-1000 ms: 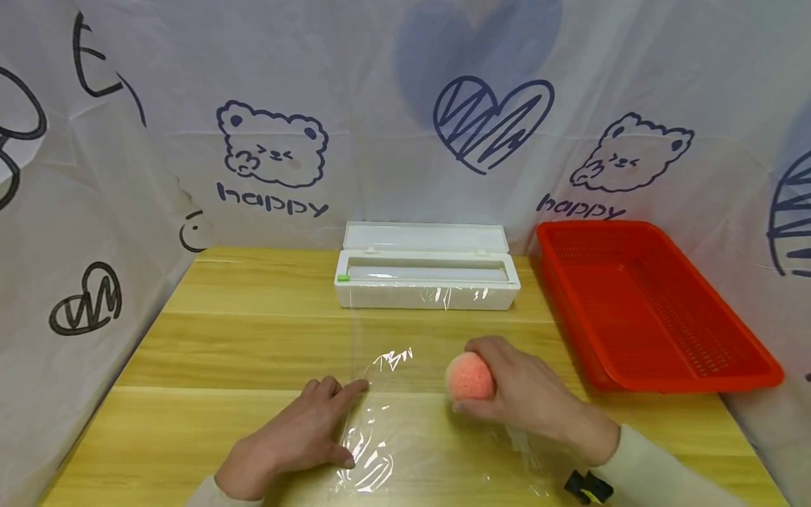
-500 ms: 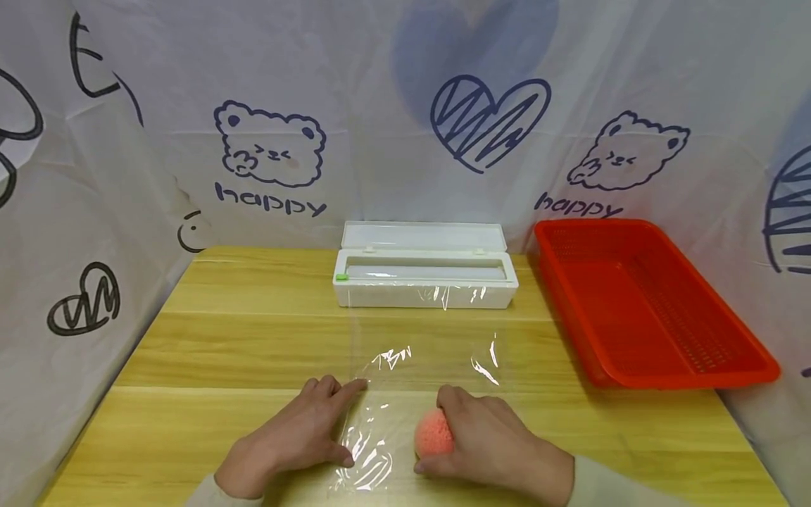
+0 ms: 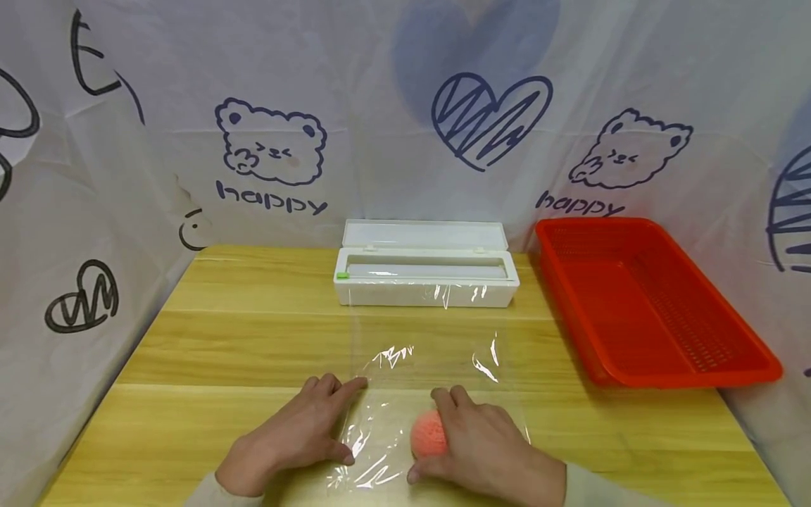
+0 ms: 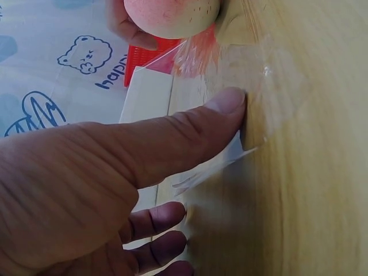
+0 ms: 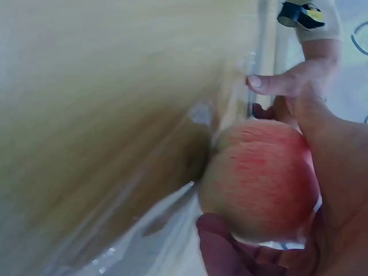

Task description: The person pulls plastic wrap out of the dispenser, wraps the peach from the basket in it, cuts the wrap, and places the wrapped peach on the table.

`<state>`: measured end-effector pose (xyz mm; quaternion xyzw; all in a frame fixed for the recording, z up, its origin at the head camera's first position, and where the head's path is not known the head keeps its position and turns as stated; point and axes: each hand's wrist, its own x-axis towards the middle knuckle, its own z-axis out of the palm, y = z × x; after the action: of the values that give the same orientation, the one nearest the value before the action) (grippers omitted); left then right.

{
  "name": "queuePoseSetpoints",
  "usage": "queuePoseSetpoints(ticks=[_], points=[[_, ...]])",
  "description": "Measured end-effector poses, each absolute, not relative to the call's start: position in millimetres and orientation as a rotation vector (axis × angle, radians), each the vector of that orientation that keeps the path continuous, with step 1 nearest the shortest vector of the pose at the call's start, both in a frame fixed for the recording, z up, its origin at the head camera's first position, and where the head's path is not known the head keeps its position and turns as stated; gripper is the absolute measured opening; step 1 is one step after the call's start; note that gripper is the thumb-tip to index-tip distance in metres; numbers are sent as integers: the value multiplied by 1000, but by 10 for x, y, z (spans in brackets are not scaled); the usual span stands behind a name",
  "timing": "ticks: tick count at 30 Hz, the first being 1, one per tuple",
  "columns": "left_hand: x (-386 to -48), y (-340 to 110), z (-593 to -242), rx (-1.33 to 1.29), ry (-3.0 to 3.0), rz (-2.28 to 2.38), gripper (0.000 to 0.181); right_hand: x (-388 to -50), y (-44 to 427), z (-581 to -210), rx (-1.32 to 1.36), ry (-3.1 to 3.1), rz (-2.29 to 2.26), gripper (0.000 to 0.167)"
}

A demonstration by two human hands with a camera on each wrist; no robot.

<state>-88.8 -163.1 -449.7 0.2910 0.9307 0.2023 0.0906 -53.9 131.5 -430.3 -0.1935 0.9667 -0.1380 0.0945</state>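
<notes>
"Toward the near side of the table (image 3: 209, 338), what do we see in the right hand (image 3: 484, 451)?"

"We see a round pink-and-yellow fruit (image 3: 427, 434), gripped between curled fingers and thumb. It is over the near part of a sheet of clear film (image 3: 393, 358); whether it rests on the sheet or just above it, we cannot tell."

"And how do we find the left hand (image 3: 294, 440)?"

"Open wide: thumb and forefinger are straight and spread apart, their tips touching the film along its left side rather than gripping it. From the left wrist we see the other fingers loosely bent."

"Where can we follow the film to?"

"Back to a white box (image 3: 386, 295) near the table's far edge. It comes out over the box's front; we see a roll (image 3: 427, 272) inside, the lid (image 3: 424, 234) raised behind and a small green slider (image 3: 343, 275) at the left end."

"What do we have on the right?"

"A red basket (image 3: 690, 381), covering the table's far right corner. Behind the far edge we see a pale cloth (image 3: 380, 141) printed with bears, hearts and the word 'happy'."
</notes>
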Motion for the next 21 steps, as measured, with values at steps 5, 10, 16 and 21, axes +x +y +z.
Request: queuePoseSetpoints(ticks=[5, 10, 16, 21], points=[[-887, -1634, -4494, 859, 2765, 595, 105, -556, 1444, -4196, -689, 2741, -441, 99], [-890, -1631, -4490, 849, 2766, 587, 106, -550, 1527, -4179, -788, 2726, -484, 79], [-895, -1626, -4497, 858, 2767, 588, 106, -544, 1449, -4242, -646, 2839, -479, 66], [-892, -1625, -4491, 864, 2772, 586, 106, -517, 1332, -4309, -522, 2929, -386, 80]])
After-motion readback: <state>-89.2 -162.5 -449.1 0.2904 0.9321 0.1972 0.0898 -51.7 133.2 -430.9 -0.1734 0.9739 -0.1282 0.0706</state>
